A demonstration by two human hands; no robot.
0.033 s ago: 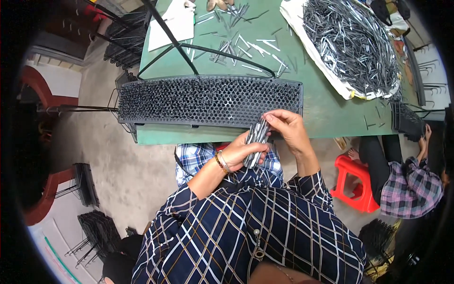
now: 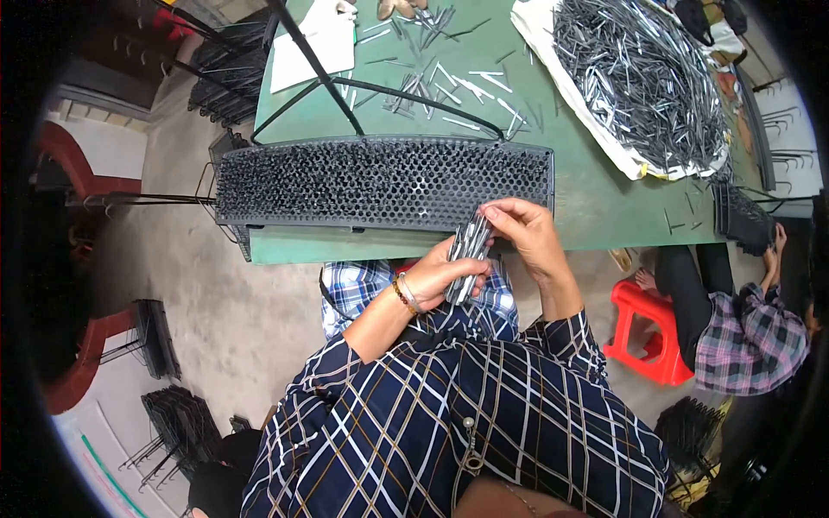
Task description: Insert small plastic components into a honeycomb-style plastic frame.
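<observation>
My left hand (image 2: 445, 274) is wrapped round a bundle of slim grey metal pieces (image 2: 467, 250), short rods by their look, held upright at the table's front edge. With thumb and forefinger together, my right hand (image 2: 525, 231) pinches at the top end of the bundle. Whether it grips one rod or several cannot be made out. Just beyond my hands lies a long black rack (image 2: 393, 229) full of small round holes. Dark pieces stand up densely from its left and middle part, while open holes show toward the right.
Loose rods (image 2: 414, 91) are scattered over the green table (image 2: 622, 229). A white sack (image 2: 617, 151) heaped with rods sits at the right. Black bars (image 2: 302, 39) rise over the rack. Beyond the red stool (image 2: 643, 337), another person (image 2: 743, 345) handles a black rack (image 2: 743, 220).
</observation>
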